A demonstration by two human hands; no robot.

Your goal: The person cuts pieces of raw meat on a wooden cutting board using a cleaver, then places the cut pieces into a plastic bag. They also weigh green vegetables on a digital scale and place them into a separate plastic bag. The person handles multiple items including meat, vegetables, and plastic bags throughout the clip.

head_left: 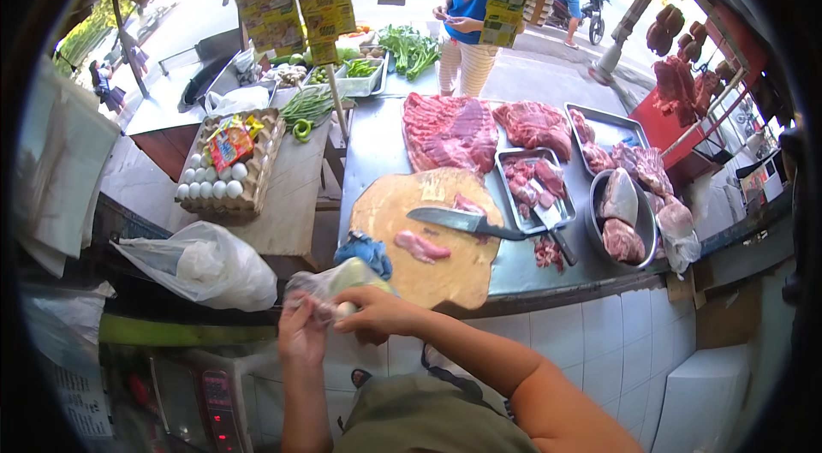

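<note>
My left hand (pixel 303 329) and my right hand (pixel 373 312) are close together at the near edge of the counter, both closed on a clear plastic bag (pixel 329 283). The bag is blurred, and its contents are hard to make out. A small pale round end shows by my right fingers. Just beyond lies a crumpled blue cloth (pixel 366 254) at the left edge of a round wooden chopping board (pixel 385 205). On the board rest a large knife (pixel 454 219), a pink strip of meat (pixel 421 246) and smaller scraps.
Large raw meat slabs (pixel 451 132), a tray of meat pieces (pixel 529 219) with another knife (pixel 556 235), and a metal bowl (pixel 592 213) of meat cover the metal counter. At left are an egg tray (pixel 265 163) and a white plastic bag (pixel 205 265). A person (pixel 469 25) stands across the counter.
</note>
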